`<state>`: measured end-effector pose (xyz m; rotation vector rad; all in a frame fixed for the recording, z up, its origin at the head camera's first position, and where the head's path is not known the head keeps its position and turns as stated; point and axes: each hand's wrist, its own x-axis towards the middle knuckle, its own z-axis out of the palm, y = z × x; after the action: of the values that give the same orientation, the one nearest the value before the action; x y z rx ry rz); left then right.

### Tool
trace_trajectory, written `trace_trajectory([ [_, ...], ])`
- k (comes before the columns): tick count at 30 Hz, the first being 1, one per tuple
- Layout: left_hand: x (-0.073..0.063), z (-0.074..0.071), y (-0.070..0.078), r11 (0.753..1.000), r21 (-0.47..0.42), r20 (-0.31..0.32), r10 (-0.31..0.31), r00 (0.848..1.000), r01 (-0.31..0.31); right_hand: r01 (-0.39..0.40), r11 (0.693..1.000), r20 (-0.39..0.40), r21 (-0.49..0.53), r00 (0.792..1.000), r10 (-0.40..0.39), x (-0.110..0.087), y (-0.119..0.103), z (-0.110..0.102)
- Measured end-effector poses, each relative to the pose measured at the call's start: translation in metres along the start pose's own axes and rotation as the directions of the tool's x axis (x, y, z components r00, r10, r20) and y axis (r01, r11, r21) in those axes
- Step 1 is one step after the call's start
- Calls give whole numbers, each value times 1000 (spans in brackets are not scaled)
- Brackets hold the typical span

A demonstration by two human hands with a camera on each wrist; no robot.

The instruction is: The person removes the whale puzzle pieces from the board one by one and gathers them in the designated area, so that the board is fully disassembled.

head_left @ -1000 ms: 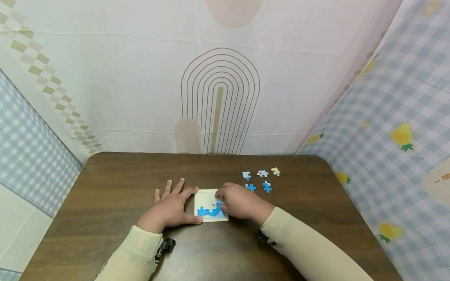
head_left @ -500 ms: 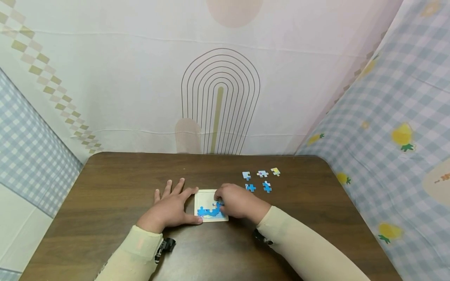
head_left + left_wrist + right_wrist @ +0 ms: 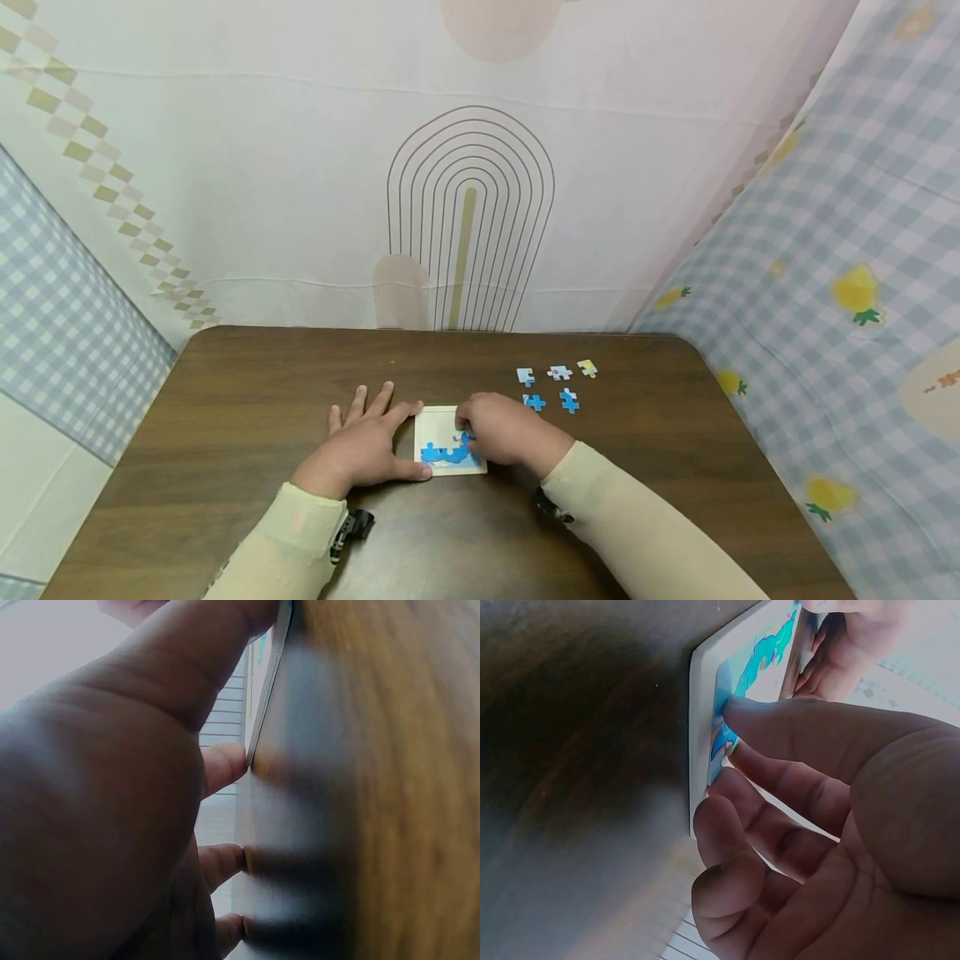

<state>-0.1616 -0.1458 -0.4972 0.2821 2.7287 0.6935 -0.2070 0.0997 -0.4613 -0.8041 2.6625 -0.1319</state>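
A small square jigsaw tray [image 3: 435, 421] with a pale frame lies on the table, its lower part filled with blue puzzle pieces [image 3: 442, 452]. My left hand [image 3: 360, 446] is spread flat at its left side, thumb at the near left corner and index finger at the far left corner. Over the tray's right side, my right hand [image 3: 510, 429] pinches a blue puzzle piece [image 3: 723, 740] between thumb and fingers, low against the tray. That piece is mostly hidden by the fingers. In the left wrist view, the left fingertips touch the table and the tray's edge.
Several loose puzzle pieces [image 3: 559, 372] lie apart on the brown wooden table [image 3: 262, 375], beyond and right of the right hand. A patterned cloth [image 3: 300, 167] hangs behind the table, with a checked cloth [image 3: 787, 292] on the right.
My right wrist and forearm have shifted slightly left, while the fingers stay at the tray's right side. The left hand, tray and loose pieces hold their places.
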Motion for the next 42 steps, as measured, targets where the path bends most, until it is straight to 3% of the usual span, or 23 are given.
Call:
trace_trajectory([
  [12, -2, -1, 0, 1000, -3, 1, -2, 1000, 2, -8, 999, -30, 42, 999, 9, -4, 0, 2],
  [22, -2, -2, 2, 1000, -12, 0, 2, 1000, -2, 116, 988, -87, 103, 990, -108, -8, 9, 6],
  [34, -2, -1, 1, 1000, -10, -8, 9, 1000, -9, 285, 959, -147, -8, 948, -283, -17, 16, 18],
  [42, -2, -2, 2, 1000, -10, 0, 2, 1000, -2, 374, 927, -146, -20, 916, -373, -25, 23, 20],
])
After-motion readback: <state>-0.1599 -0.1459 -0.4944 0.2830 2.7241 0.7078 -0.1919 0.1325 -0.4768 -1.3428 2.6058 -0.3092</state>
